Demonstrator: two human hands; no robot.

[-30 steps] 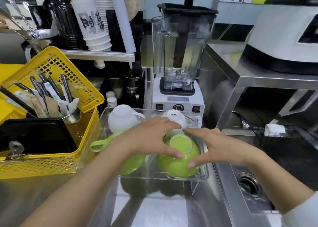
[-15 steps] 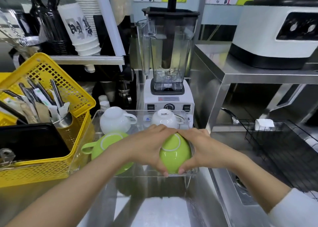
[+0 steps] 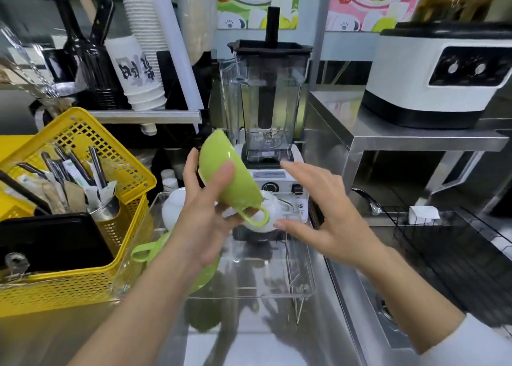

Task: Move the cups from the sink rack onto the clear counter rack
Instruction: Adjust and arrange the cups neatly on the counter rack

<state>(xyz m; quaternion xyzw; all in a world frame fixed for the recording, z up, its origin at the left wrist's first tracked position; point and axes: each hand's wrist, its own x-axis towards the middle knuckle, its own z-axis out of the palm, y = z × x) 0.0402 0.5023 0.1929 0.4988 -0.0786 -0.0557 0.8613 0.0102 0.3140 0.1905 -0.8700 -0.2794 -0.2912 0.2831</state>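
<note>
We hold a green cup up over the clear rack.

From the head camera, our left hand wraps its thumb and fingers around the green cup, tipped on its side with the handle hanging low, maybe so we can turn or check it. Our right hand waits just beside it, fingers spread and holding nothing. Under them, the clear counter rack already holds two white cups and another green cup, partly hidden by our arm. The black sink rack sits to the right.
</note>
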